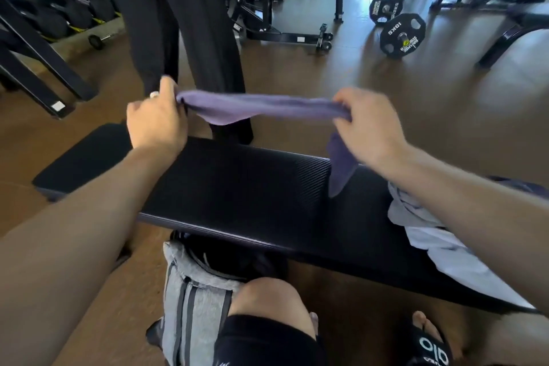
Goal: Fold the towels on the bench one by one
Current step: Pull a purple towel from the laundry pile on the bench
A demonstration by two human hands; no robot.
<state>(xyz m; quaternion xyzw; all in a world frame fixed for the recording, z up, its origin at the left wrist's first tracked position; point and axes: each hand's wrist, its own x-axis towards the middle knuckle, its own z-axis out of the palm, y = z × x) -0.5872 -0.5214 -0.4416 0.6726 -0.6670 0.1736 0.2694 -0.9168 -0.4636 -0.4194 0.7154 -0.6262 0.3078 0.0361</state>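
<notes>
That pale towel heap (430, 235) on the bench (237, 187) sits right under your forearm, easy to drag off. Your left hand (154, 119) and right hand (368, 128) each pinch an end of the purple towel (255, 108), bunched midair above the bench; straighten it or it'll fold crooked.

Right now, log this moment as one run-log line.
step: unfolding | left hand: grips purple towel | right hand: grips other end | towel: held above bench | pale towels: waiting
</notes>
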